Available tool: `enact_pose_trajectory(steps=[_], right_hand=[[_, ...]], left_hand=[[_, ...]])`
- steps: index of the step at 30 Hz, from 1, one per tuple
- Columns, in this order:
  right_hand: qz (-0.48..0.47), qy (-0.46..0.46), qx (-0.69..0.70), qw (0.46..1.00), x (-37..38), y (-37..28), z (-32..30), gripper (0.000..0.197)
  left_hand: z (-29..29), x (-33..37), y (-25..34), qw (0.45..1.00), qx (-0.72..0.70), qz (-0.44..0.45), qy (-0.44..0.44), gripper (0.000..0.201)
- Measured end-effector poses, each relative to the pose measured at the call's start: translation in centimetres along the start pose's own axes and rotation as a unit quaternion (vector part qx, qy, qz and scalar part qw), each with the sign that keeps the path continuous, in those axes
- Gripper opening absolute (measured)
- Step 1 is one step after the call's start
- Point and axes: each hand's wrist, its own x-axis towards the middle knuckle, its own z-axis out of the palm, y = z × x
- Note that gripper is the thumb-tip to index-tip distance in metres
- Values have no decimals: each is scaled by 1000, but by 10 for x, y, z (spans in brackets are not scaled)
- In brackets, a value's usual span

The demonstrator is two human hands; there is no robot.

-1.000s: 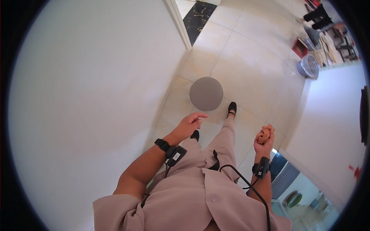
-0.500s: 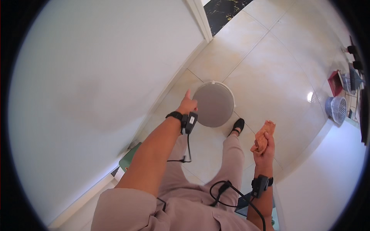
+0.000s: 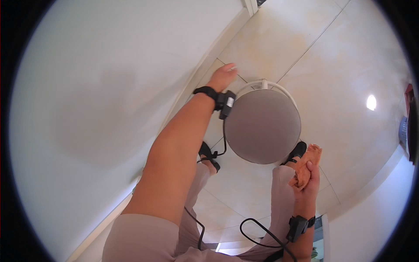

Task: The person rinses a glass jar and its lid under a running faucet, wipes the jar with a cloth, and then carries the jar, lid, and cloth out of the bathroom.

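Observation:
A round stool point(image 3: 263, 126) with a grey seat and a white tubular frame stands on the floor in front of me. Just beyond its far left edge, my left hand point(image 3: 223, 76) reaches out with fingers extended and nothing visible in it. The hand looks apart from the frame. To the right of the stool, my right hand point(image 3: 310, 178) grips a crumpled orange cloth point(image 3: 307, 166), its thumb pressed over the folds. Both wrists wear black straps with small cabled boxes.
A white wall point(image 3: 109, 87) runs close along my left. Pale floor tiles point(image 3: 323, 74) lie around the stool. My black shoes point(image 3: 298, 151) are by its near side. A blue basket point(image 3: 403, 131) is at the far right, beside a low white wall point(image 3: 371, 209).
The stool now looks larger and closer as my view has lowered and shifted. My left hand has moved forward past the seat's far left edge. The right hand still holds the cloth.

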Motion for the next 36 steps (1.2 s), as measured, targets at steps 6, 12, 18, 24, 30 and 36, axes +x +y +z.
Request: enact_pose_trajectory(steps=[6,12,18,24,30,36], right_hand=[[-43,38,3,998,22,5,-5,22],[-49,10,-29,998,28,-11,-12,29],[-59,31,-29,997,26,-13,-17,22],[-114,10,-63,991,16,-47,1,22],[-214,-20,-81,973,5,-52,2,22],[-238,-102,-115,959,-18,-44,20,46]], left_hand=[[97,-4,73,922,193,43,-334,64],[125,-32,29,853,308,128,-400,62],[155,-150,-83,836,315,117,-434,64],[176,-254,-143,837,219,-13,-501,66],[195,-302,-192,841,162,-21,-515,71],[227,-325,-233,765,140,-74,-624,79]])
